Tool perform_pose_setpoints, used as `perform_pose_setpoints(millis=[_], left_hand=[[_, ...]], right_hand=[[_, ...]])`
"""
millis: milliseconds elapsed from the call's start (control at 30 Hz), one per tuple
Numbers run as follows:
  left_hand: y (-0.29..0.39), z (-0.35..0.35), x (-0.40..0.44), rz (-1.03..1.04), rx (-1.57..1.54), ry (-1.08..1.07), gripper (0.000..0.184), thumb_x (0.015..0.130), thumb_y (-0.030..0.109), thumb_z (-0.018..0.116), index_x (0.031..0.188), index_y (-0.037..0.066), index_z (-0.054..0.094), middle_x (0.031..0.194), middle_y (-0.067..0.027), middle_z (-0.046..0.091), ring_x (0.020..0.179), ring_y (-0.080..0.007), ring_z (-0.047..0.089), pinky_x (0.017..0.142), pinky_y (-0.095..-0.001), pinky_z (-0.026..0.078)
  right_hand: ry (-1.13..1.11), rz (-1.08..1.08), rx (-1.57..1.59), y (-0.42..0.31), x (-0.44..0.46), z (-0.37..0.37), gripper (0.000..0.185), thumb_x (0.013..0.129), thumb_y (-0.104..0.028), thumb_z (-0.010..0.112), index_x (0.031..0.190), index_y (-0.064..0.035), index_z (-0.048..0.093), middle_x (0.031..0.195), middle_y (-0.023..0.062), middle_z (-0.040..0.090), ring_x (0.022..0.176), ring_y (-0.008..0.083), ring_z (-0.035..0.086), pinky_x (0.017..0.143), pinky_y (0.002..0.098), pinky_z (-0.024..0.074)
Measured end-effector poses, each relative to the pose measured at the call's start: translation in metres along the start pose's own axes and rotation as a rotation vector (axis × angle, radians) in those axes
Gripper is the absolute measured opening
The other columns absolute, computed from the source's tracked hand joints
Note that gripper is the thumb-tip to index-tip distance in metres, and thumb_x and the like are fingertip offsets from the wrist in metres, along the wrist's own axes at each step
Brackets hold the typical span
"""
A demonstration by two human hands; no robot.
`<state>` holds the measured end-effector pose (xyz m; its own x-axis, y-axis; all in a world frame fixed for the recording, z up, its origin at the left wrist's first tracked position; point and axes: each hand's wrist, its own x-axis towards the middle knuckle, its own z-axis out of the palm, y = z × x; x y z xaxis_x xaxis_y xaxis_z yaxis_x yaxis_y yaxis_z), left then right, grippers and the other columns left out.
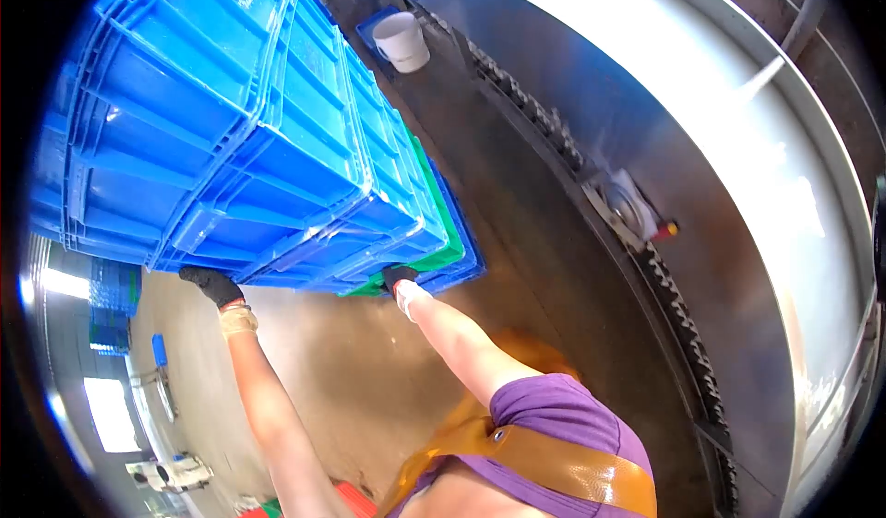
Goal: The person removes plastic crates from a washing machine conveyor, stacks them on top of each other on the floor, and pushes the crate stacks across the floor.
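A tall stack of blue plastic crates (221, 149) fills the upper left of the head view, with a green crate (441, 232) low in it and a darker blue crate (461, 260) beneath. My left hand (212, 285), in a dark glove with a pale cuff at the wrist, is closed at the edge of a blue crate, its fingertips partly hidden. Lower on the stack, my right hand (399, 278), also dark-gloved, grips the edge of the green crate. Its fingers are mostly tucked out of sight. Both arms are stretched out towards the stack.
A white bucket (402, 42) stands beyond the stack. Along the right runs a long metal trough (646, 149) with a chain (683, 324) low on its side. More blue crates (115, 306) stand at the left. The brown floor (341, 361) looks wet.
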<state>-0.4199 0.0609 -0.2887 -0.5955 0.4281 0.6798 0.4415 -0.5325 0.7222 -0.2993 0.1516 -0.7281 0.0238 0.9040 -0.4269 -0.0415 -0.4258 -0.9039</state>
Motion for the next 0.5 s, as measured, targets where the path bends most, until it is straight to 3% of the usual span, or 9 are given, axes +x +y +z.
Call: perform_pose_setpoints(millis=[67, 100, 133, 200, 300, 333, 467, 500], left_hand=[[-0.006, -0.004, 0.004, -0.039, -0.033, 0.011, 0.057, 0.096, 0.039, 0.019, 0.138, 0.001, 0.013, 0.143, -0.0107, 0.018, 0.129, -0.0227, 0.023, 0.109, -0.0351, 0.014], [-0.018, -0.005, 0.014, 0.047, 0.092, -0.015, 0.054, 0.096, 0.035, 0.019, 0.138, 0.001, 0.012, 0.143, -0.0103, 0.019, 0.129, -0.0225, 0.023, 0.109, -0.0347, 0.014], [-0.031, -0.014, 0.015, 0.121, 0.234, -0.022, 0.052, 0.097, 0.032, 0.018, 0.138, 0.001, 0.012, 0.143, -0.01, 0.019, 0.129, -0.0223, 0.023, 0.109, -0.0343, 0.014], [-0.025, -0.019, 0.01, 0.067, 0.233, -0.03, 0.049, 0.097, 0.028, 0.017, 0.138, 0.002, 0.012, 0.143, -0.0092, 0.019, 0.129, -0.0217, 0.022, 0.109, -0.0335, 0.014], [-0.028, -0.007, 0.012, 0.058, 0.065, 0.123, 0.044, 0.096, 0.025, 0.025, 0.132, -0.001, 0.028, 0.136, -0.0122, 0.033, 0.119, -0.0236, 0.038, 0.103, -0.0341, 0.027], [-0.037, -0.006, 0.015, 0.058, 0.059, 0.11, 0.044, 0.096, 0.025, 0.025, 0.132, -0.001, 0.028, 0.136, -0.0122, 0.033, 0.119, -0.0236, 0.038, 0.103, -0.0341, 0.027], [-0.081, -0.055, 0.048, 0.633, 0.666, 0.155, 0.037, 0.09, 0.014, 0.041, 0.122, -0.005, 0.041, 0.121, -0.0169, 0.049, 0.098, -0.0277, 0.053, 0.09, -0.0364, 0.041], [-0.076, -0.058, 0.046, 0.866, 1.457, 0.361, 0.04, 0.092, 0.019, 0.038, 0.124, -0.004, 0.039, 0.124, -0.0175, 0.046, 0.103, -0.0276, 0.05, 0.093, -0.036, 0.038]], right_hand=[[-0.002, 0.087, -0.082, -0.004, 0.006, 0.003, 0.048, 0.081, -0.043, 0.044, 0.121, -0.0156, 0.048, 0.122, 0.0088, 0.052, 0.103, 0.0311, 0.054, 0.084, 0.0454, 0.0406], [-0.024, 0.125, 0.065, -0.003, 0.018, 0.008, 0.047, 0.08, -0.043, 0.047, 0.118, -0.0149, 0.05, 0.117, 0.0093, 0.055, 0.099, 0.0298, 0.056, 0.081, 0.0454, 0.0417], [-0.066, 0.06, 0.055, 0.008, 0.024, 0.009, 0.044, 0.079, -0.042, 0.049, 0.113, -0.014, 0.052, 0.11, 0.0092, 0.058, 0.096, 0.0284, 0.057, 0.079, 0.0454, 0.0422], [-0.125, -0.059, -0.07, 0.015, 0.024, 0.004, 0.04, 0.08, -0.042, 0.048, 0.106, -0.0129, 0.057, 0.102, 0.0089, 0.062, 0.093, 0.0266, 0.059, 0.078, 0.0459, 0.0423], [-0.113, -0.052, -0.272, 0.005, 0.025, 0.008, 0.042, 0.082, -0.044, 0.043, 0.105, -0.0133, 0.058, 0.104, 0.0091, 0.062, 0.094, 0.027, 0.058, 0.079, 0.0471, 0.041], [-0.08, -0.05, -0.314, -0.018, 0.005, -0.01, 0.044, 0.082, -0.045, 0.041, 0.107, -0.0127, 0.058, 0.105, 0.0093, 0.061, 0.096, 0.0268, 0.057, 0.08, 0.0471, 0.0402], [0.155, -0.014, -0.175, -0.064, -0.052, -0.031, 0.054, 0.084, -0.05, 0.033, 0.115, -0.0106, 0.054, 0.111, 0.0101, 0.059, 0.103, 0.0262, 0.054, 0.086, 0.0472, 0.0372], [0.124, -0.004, -0.118, -0.05, -0.039, -0.016, 0.052, 0.085, -0.048, 0.034, 0.117, -0.0107, 0.053, 0.113, 0.0106, 0.057, 0.103, 0.0267, 0.053, 0.085, 0.0476, 0.0381]])
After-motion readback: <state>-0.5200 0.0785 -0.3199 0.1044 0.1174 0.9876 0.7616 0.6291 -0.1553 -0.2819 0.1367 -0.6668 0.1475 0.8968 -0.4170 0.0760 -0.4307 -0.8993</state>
